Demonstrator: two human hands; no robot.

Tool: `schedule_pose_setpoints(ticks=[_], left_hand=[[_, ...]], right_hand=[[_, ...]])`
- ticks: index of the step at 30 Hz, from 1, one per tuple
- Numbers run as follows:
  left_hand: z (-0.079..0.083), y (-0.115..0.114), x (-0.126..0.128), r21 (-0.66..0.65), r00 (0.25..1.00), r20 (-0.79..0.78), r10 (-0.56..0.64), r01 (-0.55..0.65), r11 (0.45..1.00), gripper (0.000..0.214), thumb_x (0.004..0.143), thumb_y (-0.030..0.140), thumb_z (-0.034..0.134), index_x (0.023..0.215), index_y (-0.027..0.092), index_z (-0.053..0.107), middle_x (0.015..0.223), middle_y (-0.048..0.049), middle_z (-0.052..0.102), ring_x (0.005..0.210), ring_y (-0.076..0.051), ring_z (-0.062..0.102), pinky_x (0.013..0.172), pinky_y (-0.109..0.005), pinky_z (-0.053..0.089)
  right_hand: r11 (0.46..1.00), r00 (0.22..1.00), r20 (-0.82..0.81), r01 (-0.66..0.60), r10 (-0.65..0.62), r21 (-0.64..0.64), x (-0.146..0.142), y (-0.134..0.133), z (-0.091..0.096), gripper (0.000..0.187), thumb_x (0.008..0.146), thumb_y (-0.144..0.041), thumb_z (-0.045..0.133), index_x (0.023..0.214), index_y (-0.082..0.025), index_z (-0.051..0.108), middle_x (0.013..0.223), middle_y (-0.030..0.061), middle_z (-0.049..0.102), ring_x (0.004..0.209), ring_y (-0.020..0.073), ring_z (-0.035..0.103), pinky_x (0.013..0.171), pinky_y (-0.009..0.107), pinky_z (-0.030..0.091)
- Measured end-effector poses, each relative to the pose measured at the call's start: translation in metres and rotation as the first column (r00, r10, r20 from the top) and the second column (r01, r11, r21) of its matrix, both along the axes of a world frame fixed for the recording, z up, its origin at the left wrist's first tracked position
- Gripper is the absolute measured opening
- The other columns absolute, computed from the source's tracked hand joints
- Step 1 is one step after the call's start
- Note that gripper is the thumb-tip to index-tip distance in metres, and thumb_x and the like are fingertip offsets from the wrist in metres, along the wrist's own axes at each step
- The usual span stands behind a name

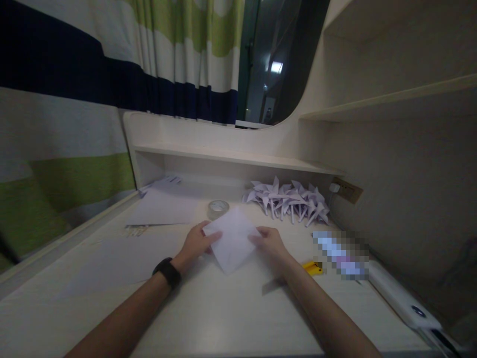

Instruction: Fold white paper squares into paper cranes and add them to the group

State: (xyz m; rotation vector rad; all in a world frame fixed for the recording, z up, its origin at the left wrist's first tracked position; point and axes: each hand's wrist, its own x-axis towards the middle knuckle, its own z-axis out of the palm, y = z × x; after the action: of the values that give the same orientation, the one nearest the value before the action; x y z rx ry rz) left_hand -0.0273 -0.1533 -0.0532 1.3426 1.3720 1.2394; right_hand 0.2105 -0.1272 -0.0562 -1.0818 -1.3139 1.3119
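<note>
A square sheet of white paper point(234, 243) is held up above the desk, one corner pointing down toward me. My left hand point(199, 242), with a black watch on its wrist, pinches the left corner, thumb on top. At the right corner, my right hand point(270, 242) grips the same sheet between thumb and fingers. Faint crease lines seem to run across the paper. Just behind it lies a roll of clear tape point(217, 208). A yellow utility knife point(313, 268) rests beside my right forearm, which partly hides it.
Several white paper pinwheels point(288, 199) are heaped at the back right. A stack of white paper point(167, 201) lies back left, another sheet point(115, 261) nearer. A blurred-out lit screen point(339, 253) and a long white device point(402, 293) lie along the right wall.
</note>
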Motion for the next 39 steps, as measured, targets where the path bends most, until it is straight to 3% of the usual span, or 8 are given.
schedule_pose_setpoints(ticks=[7, 12, 18, 21, 26, 32, 35, 39], left_hand=[[0.016, -0.009, -0.016, -0.075, 0.976, 0.061, -0.209, 0.214, 0.974, 0.037, 0.066, 0.041, 0.073, 0.085, 0.01, 0.069, 0.071, -0.0062, 0.066, 0.058, -0.015, 0.059, 0.047, -0.022, 0.043], [0.018, -0.01, -0.021, -0.07, 0.958, 0.077, -0.276, 0.282, 0.957, 0.039, 0.067, 0.043, 0.073, 0.087, 0.009, 0.069, 0.072, -0.0057, 0.065, 0.059, -0.014, 0.056, 0.049, -0.022, 0.041], [0.015, -0.008, -0.023, -0.044, 0.935, 0.133, -0.328, 0.336, 0.941, 0.039, 0.07, 0.043, 0.072, 0.09, 0.01, 0.069, 0.072, -0.0047, 0.063, 0.058, -0.012, 0.053, 0.05, -0.021, 0.039], [0.017, -0.008, -0.025, -0.027, 0.919, 0.172, -0.355, 0.365, 0.931, 0.034, 0.069, 0.04, 0.074, 0.084, 0.01, 0.07, 0.072, -0.0042, 0.063, 0.056, -0.011, 0.051, 0.051, -0.022, 0.039], [0.017, -0.008, -0.028, -0.034, 0.901, 0.218, -0.375, 0.391, 0.92, 0.026, 0.07, 0.035, 0.073, 0.081, 0.011, 0.071, 0.075, -0.0063, 0.066, 0.058, -0.012, 0.055, 0.054, -0.023, 0.042], [0.015, -0.006, -0.027, -0.044, 0.9, 0.265, -0.345, 0.369, 0.928, 0.027, 0.068, 0.027, 0.072, 0.089, 0.011, 0.073, 0.085, -0.0111, 0.071, 0.07, -0.018, 0.063, 0.065, -0.029, 0.049], [0.017, -0.006, -0.026, -0.032, 0.903, 0.295, -0.313, 0.337, 0.941, 0.022, 0.065, 0.024, 0.07, 0.083, 0.012, 0.073, 0.087, -0.0127, 0.072, 0.078, -0.022, 0.065, 0.071, -0.034, 0.051], [0.024, -0.01, -0.024, -0.025, 0.927, 0.258, -0.272, 0.288, 0.957, 0.018, 0.068, 0.03, 0.067, 0.075, 0.014, 0.073, 0.084, -0.0138, 0.072, 0.079, -0.026, 0.064, 0.067, -0.036, 0.052]], right_hand=[[0.998, 0.998, 0.014, -0.062, 0.062, 0.007, 0.011, 0.01, 0.002, 0.037, 0.049, -0.034, 0.085, 0.077, -0.013, 0.072, 0.072, 0.005, 0.072, 0.059, 0.0172, 0.063, 0.056, 0.027, 0.049], [0.997, 0.997, -0.02, -0.076, 0.075, -0.002, 0.015, 0.008, 0.007, 0.036, 0.051, -0.031, 0.086, 0.079, -0.014, 0.072, 0.076, 0.006, 0.073, 0.063, 0.0175, 0.065, 0.06, 0.028, 0.053], [0.942, 0.945, -0.079, -0.324, 0.318, -0.088, 0.022, -0.001, 0.019, 0.039, 0.063, -0.026, 0.08, 0.098, -0.013, 0.069, 0.086, 0.0079, 0.073, 0.066, 0.0158, 0.067, 0.058, 0.023, 0.055], [0.921, 0.929, -0.083, -0.369, 0.36, -0.129, 0.027, -0.002, 0.022, 0.039, 0.064, -0.022, 0.079, 0.101, -0.012, 0.068, 0.084, 0.0087, 0.072, 0.061, 0.0143, 0.067, 0.054, 0.02, 0.055], [0.923, 0.924, -0.141, -0.372, 0.357, -0.103, 0.03, 0.001, 0.019, 0.042, 0.066, -0.019, 0.075, 0.107, -0.014, 0.068, 0.086, 0.0084, 0.073, 0.062, 0.0146, 0.068, 0.058, 0.023, 0.058], [0.935, 0.936, -0.157, -0.335, 0.316, -0.116, 0.03, 0.004, 0.016, 0.027, 0.059, -0.014, 0.071, 0.086, -0.011, 0.074, 0.074, 0.0083, 0.073, 0.056, 0.0168, 0.068, 0.057, 0.027, 0.058], [0.937, 0.93, -0.192, -0.336, 0.313, -0.099, 0.031, 0.005, 0.016, 0.024, 0.056, -0.012, 0.069, 0.08, -0.012, 0.074, 0.07, 0.0069, 0.072, 0.056, 0.0172, 0.068, 0.058, 0.027, 0.057], [0.944, 0.93, -0.207, -0.323, 0.304, -0.067, 0.032, 0.007, 0.015, 0.025, 0.055, -0.011, 0.069, 0.079, -0.013, 0.075, 0.068, 0.0043, 0.071, 0.057, 0.0161, 0.067, 0.063, 0.029, 0.057]])
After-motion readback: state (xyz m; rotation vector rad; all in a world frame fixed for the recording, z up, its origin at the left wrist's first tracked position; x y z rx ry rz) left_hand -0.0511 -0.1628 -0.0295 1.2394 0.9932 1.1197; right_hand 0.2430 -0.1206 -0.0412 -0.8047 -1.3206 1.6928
